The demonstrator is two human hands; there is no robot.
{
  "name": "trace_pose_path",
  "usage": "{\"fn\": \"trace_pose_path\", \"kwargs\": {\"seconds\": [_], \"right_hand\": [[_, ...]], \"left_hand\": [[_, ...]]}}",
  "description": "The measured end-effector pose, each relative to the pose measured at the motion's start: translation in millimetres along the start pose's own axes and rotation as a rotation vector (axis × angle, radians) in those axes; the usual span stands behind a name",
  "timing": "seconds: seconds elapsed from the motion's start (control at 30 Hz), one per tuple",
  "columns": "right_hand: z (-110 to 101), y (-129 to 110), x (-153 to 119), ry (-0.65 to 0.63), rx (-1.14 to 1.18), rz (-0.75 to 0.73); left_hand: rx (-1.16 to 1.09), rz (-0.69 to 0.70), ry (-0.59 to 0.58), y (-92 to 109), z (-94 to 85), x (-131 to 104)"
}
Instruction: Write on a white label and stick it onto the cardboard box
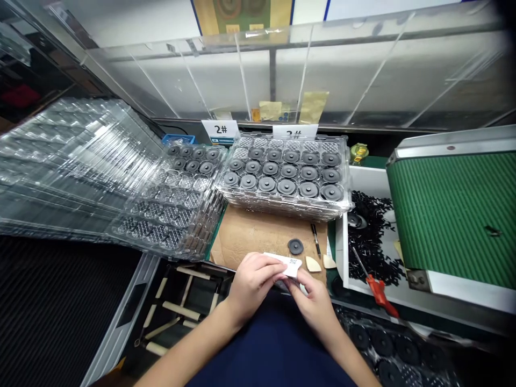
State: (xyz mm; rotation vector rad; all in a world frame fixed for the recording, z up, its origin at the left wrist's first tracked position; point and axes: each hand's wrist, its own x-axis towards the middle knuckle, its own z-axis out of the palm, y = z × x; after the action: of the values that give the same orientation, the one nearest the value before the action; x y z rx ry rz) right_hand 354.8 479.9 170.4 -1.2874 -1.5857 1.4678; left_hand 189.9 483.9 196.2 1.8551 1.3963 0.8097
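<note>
My left hand (252,282) and my right hand (314,301) meet over my lap and both pinch a small white label (289,264) with a printed code. The label sits at the near edge of a brown cardboard sheet (253,234). One loose black round disc (295,246) lies on the cardboard just beyond the label. Behind it stands a clear blister tray (284,174) filled with several black discs. A second, partly filled tray (179,196) lies to its left.
Stacked clear trays (68,166) slope at left. A black pen (315,239) and two beige wedges (318,263) lie right of the disc. A white bin (373,236) holds black scraps and red-handled cutters (379,293). A green conveyor (455,209) is at right.
</note>
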Motion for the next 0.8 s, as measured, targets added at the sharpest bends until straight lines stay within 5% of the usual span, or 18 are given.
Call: {"fn": "trace_pose_path", "kwargs": {"seconds": [0.2, 0.53, 0.8], "right_hand": [[-7.3, 4.0, -2.5, -0.002, -0.013, 0.055], [-44.6, 32.3, -22.5, 0.013, 0.234, 0.247], [-132.1, 78.9, -77.7, 0.144, 0.715, 0.659]], "left_hand": [[-0.440, -0.318, 0.016, 10.3, 1.1, 10.2], [-1.065, -0.734, 0.204, -7.6, 27.2, 29.7], [-1.243, -0.998, 0.400, -16.8, 31.1, 48.9]]}}
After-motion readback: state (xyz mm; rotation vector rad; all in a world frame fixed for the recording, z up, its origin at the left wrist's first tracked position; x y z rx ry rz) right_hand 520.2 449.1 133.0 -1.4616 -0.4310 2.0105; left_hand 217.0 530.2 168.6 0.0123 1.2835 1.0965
